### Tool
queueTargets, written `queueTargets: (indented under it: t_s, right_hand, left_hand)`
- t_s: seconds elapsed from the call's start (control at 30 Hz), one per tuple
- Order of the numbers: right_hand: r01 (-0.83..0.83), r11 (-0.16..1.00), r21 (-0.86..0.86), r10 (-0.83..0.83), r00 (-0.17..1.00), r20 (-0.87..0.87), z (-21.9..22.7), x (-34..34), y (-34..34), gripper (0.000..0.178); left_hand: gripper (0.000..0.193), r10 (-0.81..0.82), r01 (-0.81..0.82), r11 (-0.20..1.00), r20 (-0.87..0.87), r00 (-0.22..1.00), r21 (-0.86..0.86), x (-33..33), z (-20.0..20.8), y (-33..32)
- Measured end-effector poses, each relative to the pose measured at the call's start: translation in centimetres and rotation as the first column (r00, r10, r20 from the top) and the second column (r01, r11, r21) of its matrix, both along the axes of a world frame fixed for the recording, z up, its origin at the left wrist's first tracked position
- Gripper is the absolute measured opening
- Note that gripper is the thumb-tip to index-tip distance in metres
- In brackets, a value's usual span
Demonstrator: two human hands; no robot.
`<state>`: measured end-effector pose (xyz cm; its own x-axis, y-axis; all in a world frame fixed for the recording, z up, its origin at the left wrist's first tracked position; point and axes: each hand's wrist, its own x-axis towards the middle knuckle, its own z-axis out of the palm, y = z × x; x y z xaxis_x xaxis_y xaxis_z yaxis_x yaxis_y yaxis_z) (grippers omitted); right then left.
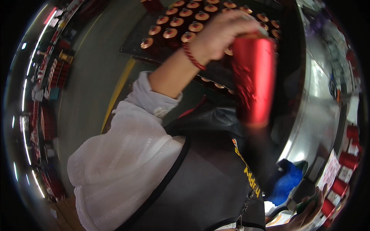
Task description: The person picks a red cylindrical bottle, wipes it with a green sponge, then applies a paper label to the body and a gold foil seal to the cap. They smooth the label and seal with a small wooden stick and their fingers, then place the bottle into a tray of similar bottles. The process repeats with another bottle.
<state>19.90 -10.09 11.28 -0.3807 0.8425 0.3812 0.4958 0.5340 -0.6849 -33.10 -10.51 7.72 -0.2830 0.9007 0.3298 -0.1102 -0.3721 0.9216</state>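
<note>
My left hand (227, 32), with a red braided bracelet at its wrist, reaches up across the view. It grips a shiny red metal cylinder (254, 79) from above, closed around its upper end. The cylinder hangs nearly upright, smeared by motion, and its lower end shows a thin copper-coloured edge. At the lower right, my right hand (308, 211) has its fingers curled about a dark green thing (302, 207), mostly hidden. A crumpled blue cloth or bag (286, 183) lies beside that hand.
Rows of dark cylinders with copper-coloured tops (177, 22) stand on a dark table (133, 42) ahead. A shiny metal surface (314, 111) runs along the right, with several red cylinders (348, 159) beyond it. A yellow floor line (118, 94) crosses the left, near distant stacked red goods (58, 75).
</note>
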Motion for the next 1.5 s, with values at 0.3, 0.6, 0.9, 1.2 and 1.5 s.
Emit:
queueTargets:
  t_s: [0.3,0.6,0.9,1.2,1.5]
  right_hand:
    - [-0.101,0.968,-0.23,0.122,0.989,0.078,-0.9,-16.8,7.9,0.033]
    - [-0.02,0.949,-0.314,0.136,0.926,0.352,-3.0,-26.4,12.3,0.034]
    - [0.033,0.968,-0.25,0.055,0.94,0.335,-6.0,-25.8,13.7,0.026]
    - [0.275,0.94,-0.203,-0.188,0.911,0.367,-6.0,-16.7,12.8,0.037]
    - [0.761,0.634,0.139,-0.773,0.617,0.145,-1.8,0.8,19.6,0.033]
  left_hand:
    - [0.025,0.75,-0.928,0.351,-0.63,0.2,0.125,-32.9,-5.7,-20.5]
    - [0.044,0.473,-0.98,-0.146,-0.86,-0.192,0.139,-49.5,-18.8,-23.7]
    - [0.038,0.419,-0.959,-0.282,-0.903,-0.095,-0.03,-50.9,-31.7,-25.3]
    - [0.051,-0.007,-0.82,-0.193,-0.835,0.551,-0.539,-46.6,-22.3,-18.8]
    - [0.05,0.348,-0.922,-0.026,-0.861,-0.371,0.386,-45.6,-26.7,-18.8]
